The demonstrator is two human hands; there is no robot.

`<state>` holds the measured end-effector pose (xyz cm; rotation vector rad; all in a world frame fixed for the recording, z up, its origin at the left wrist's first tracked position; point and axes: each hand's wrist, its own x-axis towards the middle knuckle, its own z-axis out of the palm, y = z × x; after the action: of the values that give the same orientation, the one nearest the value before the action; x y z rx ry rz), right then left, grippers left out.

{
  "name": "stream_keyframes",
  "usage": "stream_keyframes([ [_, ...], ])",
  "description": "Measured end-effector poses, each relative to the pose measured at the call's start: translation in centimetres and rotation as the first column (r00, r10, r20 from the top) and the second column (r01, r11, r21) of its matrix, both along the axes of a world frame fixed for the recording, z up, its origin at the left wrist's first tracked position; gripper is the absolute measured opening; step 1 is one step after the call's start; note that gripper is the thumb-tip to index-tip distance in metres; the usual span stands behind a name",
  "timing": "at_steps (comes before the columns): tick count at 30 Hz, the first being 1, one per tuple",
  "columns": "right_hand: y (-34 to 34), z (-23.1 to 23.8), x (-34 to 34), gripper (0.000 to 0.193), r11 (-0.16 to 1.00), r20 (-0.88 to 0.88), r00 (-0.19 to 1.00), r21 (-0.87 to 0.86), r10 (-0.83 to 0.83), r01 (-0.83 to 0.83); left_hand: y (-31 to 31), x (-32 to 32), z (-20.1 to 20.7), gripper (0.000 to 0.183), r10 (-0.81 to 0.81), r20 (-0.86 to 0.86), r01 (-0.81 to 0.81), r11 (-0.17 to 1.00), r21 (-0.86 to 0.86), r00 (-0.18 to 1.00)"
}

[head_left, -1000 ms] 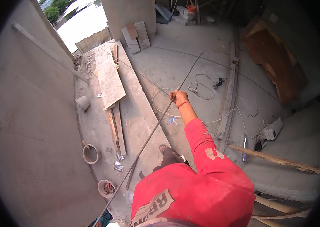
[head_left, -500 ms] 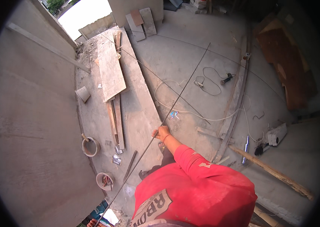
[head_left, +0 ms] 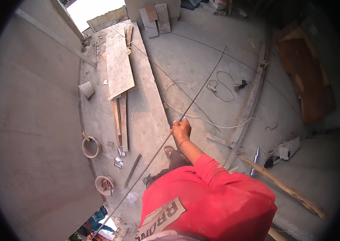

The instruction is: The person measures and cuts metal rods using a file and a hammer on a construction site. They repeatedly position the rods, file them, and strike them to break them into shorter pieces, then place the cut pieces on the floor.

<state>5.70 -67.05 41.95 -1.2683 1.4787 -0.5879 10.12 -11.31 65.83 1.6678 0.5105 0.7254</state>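
A long thin steel rod (head_left: 150, 164) runs diagonally from the lower left edge up past the middle. My right hand (head_left: 182, 128), in a red sleeve, is closed around it, and its far end points over the concrete floor. At the bottom left edge my left hand (head_left: 99, 238) is partly cut off, with its fingers curled at the rod's near end. A second thin rod (head_left: 164, 74) lies beyond my right hand and passes under the held one. The foot (head_left: 169, 149) below my right hand wears a sandal.
Boards (head_left: 119, 68) are stacked on a raised slab beside the left wall. Along that wall stand a round pot (head_left: 84, 149) and a bucket (head_left: 98, 185). A white cable (head_left: 234, 127), an angle grinder (head_left: 240, 85) and a wooden pole (head_left: 286, 188) lie to the right.
My right hand has slid along the rod toward its far end, and the arm reaches farther out. The view has shifted a little. My left hand stays at the lower left edge.
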Motion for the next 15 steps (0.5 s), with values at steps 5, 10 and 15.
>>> stream_keyframes([
  [5, -3.9, -0.7, -0.4, 0.027, 0.997, -0.137, 0.988, 0.059, 0.065, -0.057, 4.6, -0.1, -7.4, 0.044, -0.242, -0.095, 0.244, 0.716, 0.654, 0.966],
  [10, -5.3, -2.6, 1.0, 0.023, 0.974, -0.312, 0.937, 0.204, 0.157, -0.095, 5.3, -3.3, -11.0, 0.05, -0.13, -0.155, 0.19, 0.852, 0.488, 0.979],
  [15, -4.7, -5.7, 2.0, 0.019, 0.993, -0.549, 0.834, -0.054, 0.056, -0.103, 5.9, -5.5, -10.0, 0.048, -0.125, -0.483, 0.427, 0.687, 0.588, 0.867],
])
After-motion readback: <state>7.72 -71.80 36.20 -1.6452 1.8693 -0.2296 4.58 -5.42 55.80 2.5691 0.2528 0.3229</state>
